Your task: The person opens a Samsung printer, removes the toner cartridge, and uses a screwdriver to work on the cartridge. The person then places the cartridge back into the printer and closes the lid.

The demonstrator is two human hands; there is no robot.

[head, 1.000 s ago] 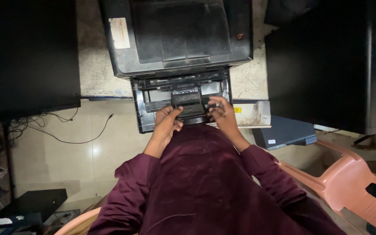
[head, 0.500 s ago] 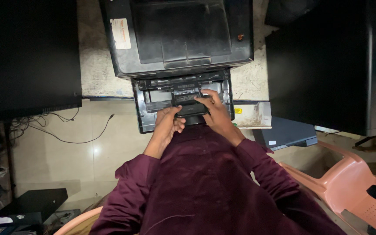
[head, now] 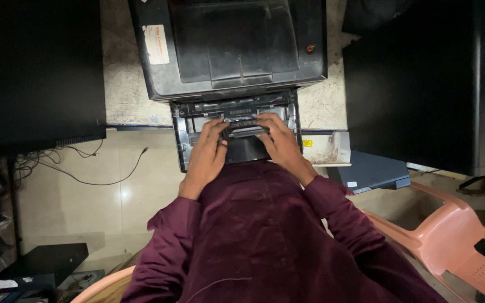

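A black laser printer (head: 231, 50) sits on a pale stone counter (head: 122, 84), with its front paper tray (head: 183, 140) folded open toward me. My left hand (head: 206, 154) rests on the tray's left part, fingers reaching onto a black guide piece (head: 245, 130) in the tray's middle. My right hand (head: 276, 140) lies on the right of that same piece, fingers curled over it. Both arms wear maroon sleeves. Whether the hands truly grip the piece or only press on it is unclear.
A large black cabinet (head: 422, 78) stands at the right and another dark unit (head: 35, 73) at the left. Cables (head: 85, 163) trail on the tiled floor. A pink plastic chair (head: 450, 235) is at the lower right; a flat black device (head: 371, 171) lies by the counter.
My right hand slid from the tray's right edge to its middle. My left hand moved up and forward onto the black guide piece. The view came closer to the printer.
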